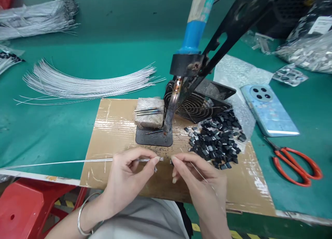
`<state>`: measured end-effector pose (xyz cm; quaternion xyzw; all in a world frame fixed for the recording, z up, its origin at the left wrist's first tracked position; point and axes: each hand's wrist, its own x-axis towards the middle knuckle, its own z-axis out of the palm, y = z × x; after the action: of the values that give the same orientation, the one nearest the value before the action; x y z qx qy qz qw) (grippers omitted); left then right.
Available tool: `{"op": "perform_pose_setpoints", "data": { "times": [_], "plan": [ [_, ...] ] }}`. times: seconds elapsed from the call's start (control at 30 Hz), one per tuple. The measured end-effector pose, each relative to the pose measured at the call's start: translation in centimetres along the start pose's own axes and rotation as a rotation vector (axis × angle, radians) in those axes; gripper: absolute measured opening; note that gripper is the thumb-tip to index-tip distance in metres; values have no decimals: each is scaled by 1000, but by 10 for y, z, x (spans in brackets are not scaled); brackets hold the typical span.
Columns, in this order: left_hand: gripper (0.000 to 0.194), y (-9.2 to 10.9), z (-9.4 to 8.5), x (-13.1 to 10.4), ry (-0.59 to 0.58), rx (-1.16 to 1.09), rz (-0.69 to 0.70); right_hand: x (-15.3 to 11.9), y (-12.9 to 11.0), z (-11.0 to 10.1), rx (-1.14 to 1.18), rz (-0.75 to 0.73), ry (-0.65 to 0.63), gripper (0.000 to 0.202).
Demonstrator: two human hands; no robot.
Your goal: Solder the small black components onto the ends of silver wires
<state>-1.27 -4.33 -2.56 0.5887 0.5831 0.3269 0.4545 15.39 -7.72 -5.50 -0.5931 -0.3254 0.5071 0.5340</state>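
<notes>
My left hand (129,173) is closed in a pinch round thin white wires (97,160) that trail off to the left. Their tips stick out past the thumb toward my right hand. My right hand (202,176) pinches a small black connector (171,161), mostly hidden by the fingertips, a short gap away from the wire tips. A fine strand of wire, perhaps solder (198,171), runs through the right fingers. Above both hands, a soldering iron (172,109) hangs tip-down in a black bracket (228,31). Its tip is close to a small dark plate (153,139).
On the cardboard (111,128) are a pale block (149,118) with metal rods, a black fan (197,104) and a pile of black connectors (218,138). White wires (90,83) lie behind. A phone (269,109) and red-handled scissors (295,164) lie right; a red stool (23,204) stands lower left.
</notes>
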Motion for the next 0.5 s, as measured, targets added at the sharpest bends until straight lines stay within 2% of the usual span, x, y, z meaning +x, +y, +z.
{"op": "perform_pose_setpoints", "data": {
  "times": [0.1, 0.3, 0.5],
  "plan": [
    [13, 0, -1, 0, -24, -9, -35, 1, 3, 2, 36, 21, -47, 5],
    [14, 2, -4, 1, -81, -5, -85, 1, 5, 10, 107, 34, 0, 6],
    [13, 10, -8, 4, -166, -130, -89, -4, -8, 19, 126, 165, 21, 9]
  ]
}}
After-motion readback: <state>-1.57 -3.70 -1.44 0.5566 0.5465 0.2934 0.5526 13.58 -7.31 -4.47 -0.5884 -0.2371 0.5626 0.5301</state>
